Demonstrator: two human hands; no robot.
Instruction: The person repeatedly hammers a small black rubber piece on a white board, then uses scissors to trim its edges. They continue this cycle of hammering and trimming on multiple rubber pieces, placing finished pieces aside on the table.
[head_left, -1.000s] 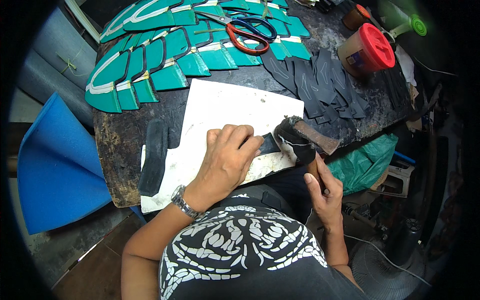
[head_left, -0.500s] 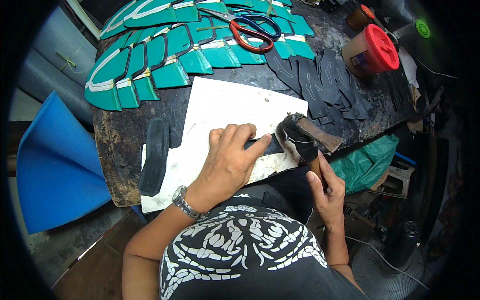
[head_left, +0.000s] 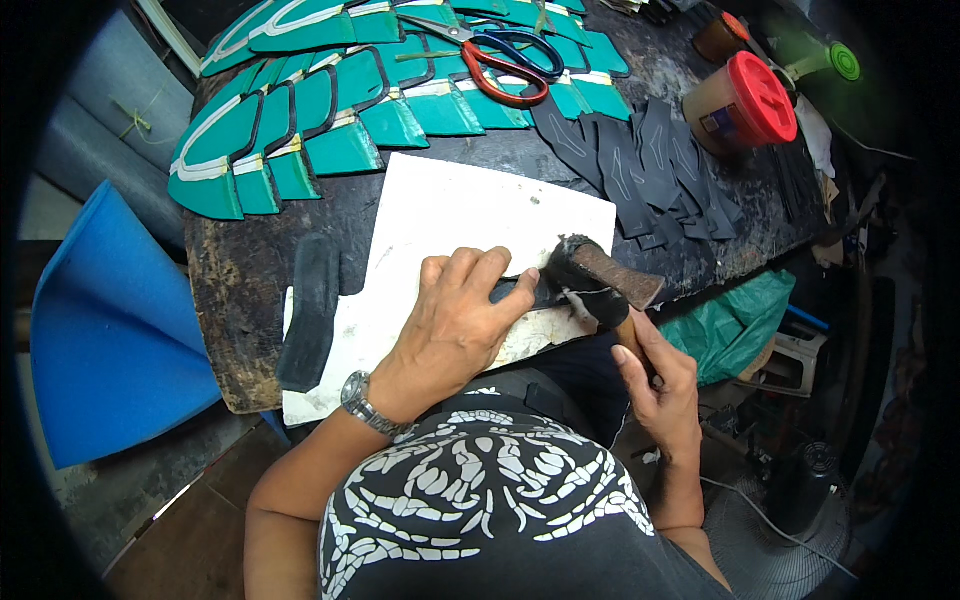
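Left hand [head_left: 455, 320] flat on the white board [head_left: 470, 215], fingers spread and pressing down a dark leather piece [head_left: 520, 292] at the board's near right edge. Right hand [head_left: 655, 385] closed around the handle of a hammer [head_left: 600, 280], head resting on or just above that same piece; contact hard to judge from this angle. Hammering in hand, then, on one piece only. Already laid out across the far side of the table [head_left: 240, 300]: rows of teal cut pieces [head_left: 300, 130], with scissors [head_left: 500, 60] lying on them, and a fan of black cut pieces [head_left: 640, 165] near a red-lidded jar [head_left: 745, 100]. One black strip [head_left: 310, 310] waiting just left of the board. Most of the pile probably still unworked.
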